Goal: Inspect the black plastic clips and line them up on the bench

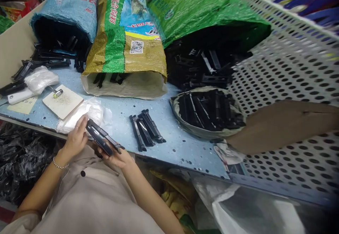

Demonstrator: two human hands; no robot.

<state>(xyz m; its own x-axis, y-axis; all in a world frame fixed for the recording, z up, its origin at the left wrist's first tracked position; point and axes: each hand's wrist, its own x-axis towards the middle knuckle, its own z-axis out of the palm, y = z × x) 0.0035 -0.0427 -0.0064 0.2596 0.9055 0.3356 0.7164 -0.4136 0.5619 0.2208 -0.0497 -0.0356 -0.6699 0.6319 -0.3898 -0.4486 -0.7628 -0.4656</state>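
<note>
Both hands are on a long, glossy black stapler-like piece [102,138] with two arms side by side, above the table's front edge. My left hand [78,135] pinches its upper left end. My right hand [116,158] is closed under its lower end, with the fingers partly hidden. Several similar black pieces [145,130] lie in a small row on the blue table to the right. Just beyond my left hand is a stack of thin clear plastic bags [86,115].
A pale square board [63,101] lies left. Blue [66,4], gold-green [129,61] and green [212,11] sacks spill black pieces at the back. A round cloth-lined container [209,133] holds more. A perforated white crate wall [291,68] bounds the right.
</note>
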